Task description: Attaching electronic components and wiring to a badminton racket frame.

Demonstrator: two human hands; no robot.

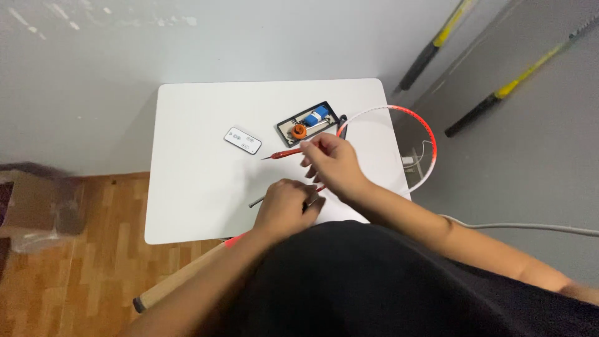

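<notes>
A: While the right hand [331, 163] pinches a red awl [286, 152] over the white table [187, 187], its thin tip points left toward a small white card [243, 140]. Fingers are curled tight round the shaft. What could slip here?

B: The awl, in my judgement. The grip sits far back from the point, so a push could send the tip skating across the tabletop or toward the left hand [286, 207].

A: And that left hand?

B: It is closed in a loose fist round something dark and slim, seemingly a racket shaft [257, 202]; a grey end juts out to its left. What exactly lies inside the fist cannot be told.

A: Where is the racket itself?

B: Its red and white frame [417, 125] hangs past the table's right edge, and the wooden handle [181, 278] sticks out below the near edge, over the floor. Only the middle rests on the table, so it could pivot or tip if the fist loosens.

A: Anything else at risk?

B: An open black case [310, 123] holding an orange spool and a blue part lies just beyond the right hand. A swing of the frame could knock it.
</notes>
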